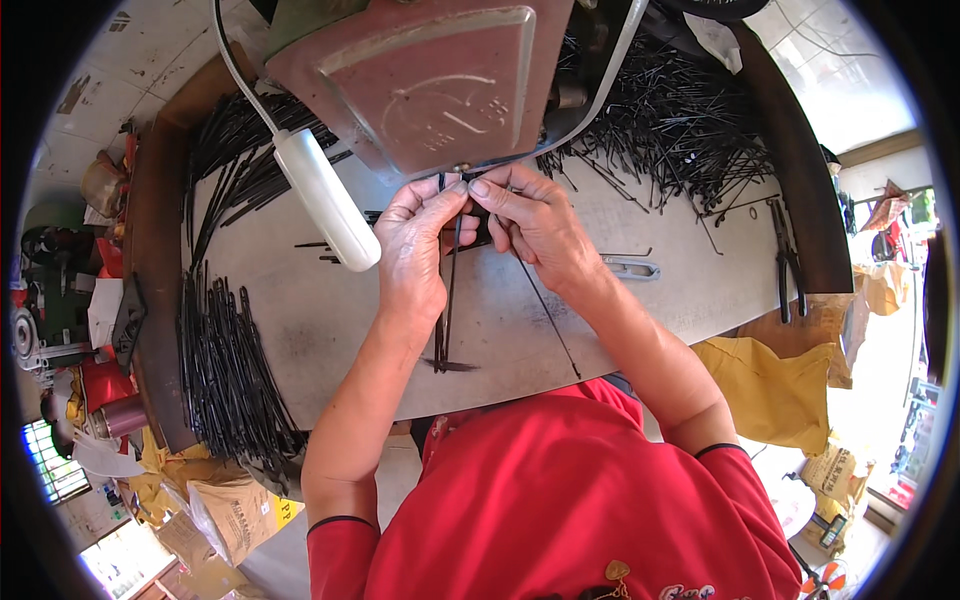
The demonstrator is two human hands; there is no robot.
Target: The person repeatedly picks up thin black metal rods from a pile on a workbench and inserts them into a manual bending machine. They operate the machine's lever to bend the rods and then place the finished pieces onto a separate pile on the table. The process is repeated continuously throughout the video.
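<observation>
Several slim black rods (453, 290), mid-frame: left hand (413, 228), right hand (545, 225) pinching upper ends; I'm judging them light, stiff, end-held.

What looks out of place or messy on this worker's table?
The heap of black rods at the upper right: its pieces cross every which way, and some stray onto the table around it. It looks untidy compared with the lower-left bundle, whose rods lie mostly lengthwise together. That may be normal.
</observation>
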